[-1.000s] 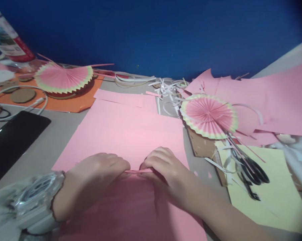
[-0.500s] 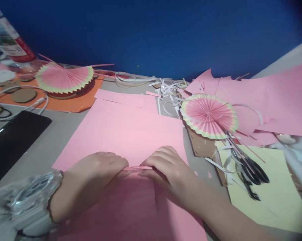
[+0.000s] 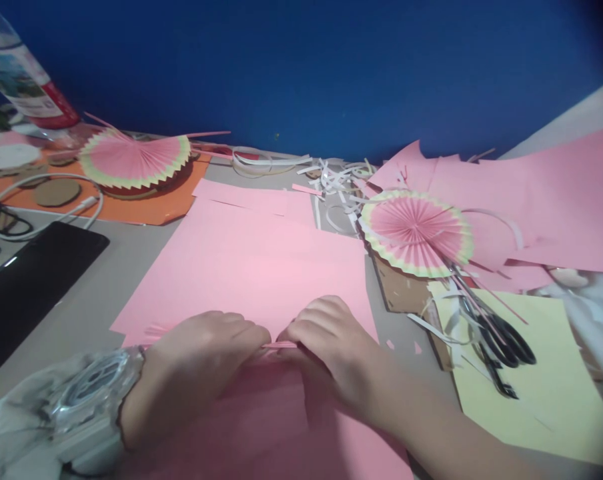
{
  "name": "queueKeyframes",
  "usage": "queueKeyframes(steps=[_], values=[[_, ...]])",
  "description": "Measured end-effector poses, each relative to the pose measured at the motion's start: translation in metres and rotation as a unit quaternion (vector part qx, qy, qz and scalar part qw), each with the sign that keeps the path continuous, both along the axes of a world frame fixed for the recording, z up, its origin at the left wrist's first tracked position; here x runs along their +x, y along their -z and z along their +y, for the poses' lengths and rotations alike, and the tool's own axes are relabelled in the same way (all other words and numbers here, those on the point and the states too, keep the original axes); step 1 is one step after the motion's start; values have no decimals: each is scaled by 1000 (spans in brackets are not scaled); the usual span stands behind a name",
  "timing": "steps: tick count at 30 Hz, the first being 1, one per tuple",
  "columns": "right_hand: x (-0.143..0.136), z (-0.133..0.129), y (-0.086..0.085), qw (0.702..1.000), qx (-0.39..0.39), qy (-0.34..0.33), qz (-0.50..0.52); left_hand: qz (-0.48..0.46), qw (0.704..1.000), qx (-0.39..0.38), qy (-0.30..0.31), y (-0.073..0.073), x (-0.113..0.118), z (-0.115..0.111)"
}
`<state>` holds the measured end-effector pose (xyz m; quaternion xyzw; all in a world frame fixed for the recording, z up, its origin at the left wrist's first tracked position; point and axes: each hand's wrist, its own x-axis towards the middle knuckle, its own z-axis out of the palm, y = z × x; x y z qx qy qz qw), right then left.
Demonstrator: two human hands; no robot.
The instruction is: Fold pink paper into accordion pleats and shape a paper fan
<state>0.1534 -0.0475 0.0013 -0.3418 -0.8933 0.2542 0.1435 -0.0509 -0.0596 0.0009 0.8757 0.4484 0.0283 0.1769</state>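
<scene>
Between my two hands runs a narrow folded strip of pink paper [image 3: 281,345], pinched from both sides. My left hand [image 3: 216,347], with a watch [image 3: 94,393] at the wrist, is closed on the strip's left part; pleated pink ends poke out behind it. My right hand [image 3: 331,340] is closed on the right part, its fingers curled over the top and the thumb hidden. Both hands are above large pink paper sheets [image 3: 261,267] lying on the table.
Right of the sheets lie a round pleated paper fan [image 3: 416,230], black-handled scissors [image 3: 504,340] and yellow paper [image 3: 546,373]. White paper scraps [image 3: 336,177] lie at the back. To the left are a phone [image 3: 41,293], another pleated fan [image 3: 136,160] on orange paper [image 3: 156,207] and a bottle [image 3: 26,80].
My left hand has slid right, closer to my right hand, so less of the strip shows between them. Pleated ends now show left of my left hand. The view has shifted slightly.
</scene>
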Motion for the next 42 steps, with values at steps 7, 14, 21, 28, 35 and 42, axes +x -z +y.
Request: queueKeyframes(steps=[7,14,21,28,35,42], values=[[3,-1,1,999,19,-35,-14,43,995,-82,48,-19,6,7],[7,0,0,998,62,-8,8,17,997,-41,58,-11,-9,10],[21,14,-5,994,-12,101,45,15,998,38,54,-11,-33,23],[35,21,1,986,-13,166,28,11,1000,-4,-4,-9,-54,38],[41,28,6,980,-25,197,29,-38,998,31,26,-11,-58,45],[32,19,1,988,-14,154,-22,-86,994,41,47,-7,-48,43]])
